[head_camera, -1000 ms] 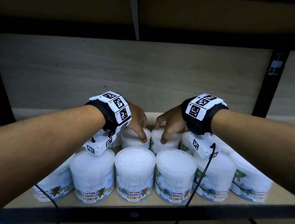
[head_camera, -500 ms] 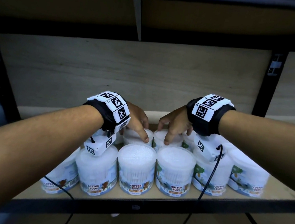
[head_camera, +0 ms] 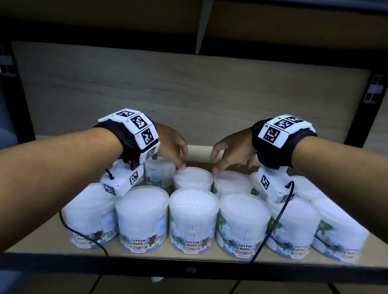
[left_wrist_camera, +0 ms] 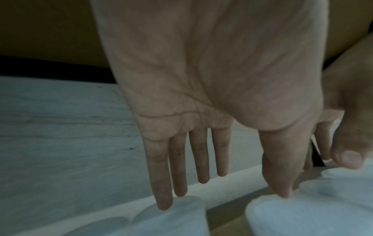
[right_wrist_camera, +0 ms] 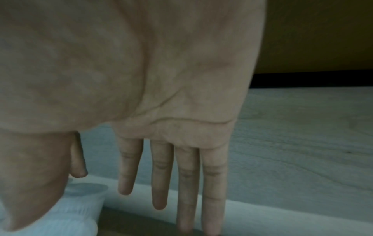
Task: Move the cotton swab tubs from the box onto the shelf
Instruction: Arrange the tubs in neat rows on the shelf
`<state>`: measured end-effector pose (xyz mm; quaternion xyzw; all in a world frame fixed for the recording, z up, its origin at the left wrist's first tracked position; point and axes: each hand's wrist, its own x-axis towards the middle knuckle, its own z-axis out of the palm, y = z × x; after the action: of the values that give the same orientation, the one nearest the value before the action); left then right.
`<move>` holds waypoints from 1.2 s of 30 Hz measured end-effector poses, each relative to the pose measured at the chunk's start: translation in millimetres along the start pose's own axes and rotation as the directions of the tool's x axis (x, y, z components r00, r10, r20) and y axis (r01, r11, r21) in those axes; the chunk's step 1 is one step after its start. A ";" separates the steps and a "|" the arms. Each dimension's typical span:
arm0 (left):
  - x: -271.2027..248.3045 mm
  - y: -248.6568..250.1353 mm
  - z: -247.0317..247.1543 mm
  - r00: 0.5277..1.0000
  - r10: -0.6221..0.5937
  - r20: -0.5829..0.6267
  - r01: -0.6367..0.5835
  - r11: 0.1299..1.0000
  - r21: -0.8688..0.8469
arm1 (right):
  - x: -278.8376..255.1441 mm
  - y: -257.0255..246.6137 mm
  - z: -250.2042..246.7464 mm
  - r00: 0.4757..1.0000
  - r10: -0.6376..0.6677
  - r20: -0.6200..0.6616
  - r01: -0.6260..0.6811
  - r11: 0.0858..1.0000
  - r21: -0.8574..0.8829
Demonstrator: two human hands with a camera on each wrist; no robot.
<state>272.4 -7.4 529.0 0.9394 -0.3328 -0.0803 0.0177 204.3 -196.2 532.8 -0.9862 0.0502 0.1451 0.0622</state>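
Cotton swab tubs (head_camera: 192, 223): two rows are seen standing upright on the shelf (head_camera: 202, 262), filling the lower middle of the head view; the front row's labels read "COTTON BUDS".
Front row: six tubs are set side by side, touching or nearly so, close to the shelf's front edge.
Back row: smaller in the frame, partly hidden behind the front tubs and the wrists; a count cannot be given.
Left hand (head_camera: 171, 146): held over the back row at centre left, fingers stretched out and downward, nothing enclosed; the thumb tip is seen touching the lid of a back tub (head_camera: 193, 178) in the left wrist view (left_wrist_camera: 282, 190).
Right hand (head_camera: 231, 149): held over the back row at centre right, fingers straight and slightly spread, nothing held; a fingertip is placed at the lid edge of the neighbouring back tub (head_camera: 231, 184).
Grip state: both hands are open-fingered, with no tub grasped.
Wrist bands (head_camera: 135, 130): black straps with white coded tiles are worn on both wrists, white camera units hanging beneath, black cables (head_camera: 272, 227) trailing down over the front tubs.
Back panel (head_camera: 192, 95): pale wood grain, framed by black uprights at far left and far right.
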 end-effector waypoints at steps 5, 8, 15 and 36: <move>-11.0 -41.0 -7.7 0.998 -0.043 -0.035 0.047 0.991 0.129 | 9.5 -23.7 -6.9 0.998 -0.025 -0.055 0.030 0.996 0.086; -17.1 -65.0 -7.9 0.997 -0.073 -0.031 0.077 0.987 0.139 | 20.6 -41.3 -8.2 0.997 -0.044 -0.069 0.052 0.992 0.111; -12.8 -103.3 -5.3 0.992 -0.124 -0.039 0.129 0.974 0.187 | 45.8 -80.6 -8.5 0.995 -0.065 -0.080 0.072 0.993 0.098; 22.0 -150.2 6.5 0.984 -0.134 0.118 0.109 0.973 0.202 | 127.5 -148.5 5.0 0.998 -0.043 -0.046 0.038 0.994 -0.103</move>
<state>381.7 95.8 506.5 0.9480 -0.2812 -0.1097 -0.1012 341.7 -59.2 506.7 -0.9921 0.0240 0.1223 0.0136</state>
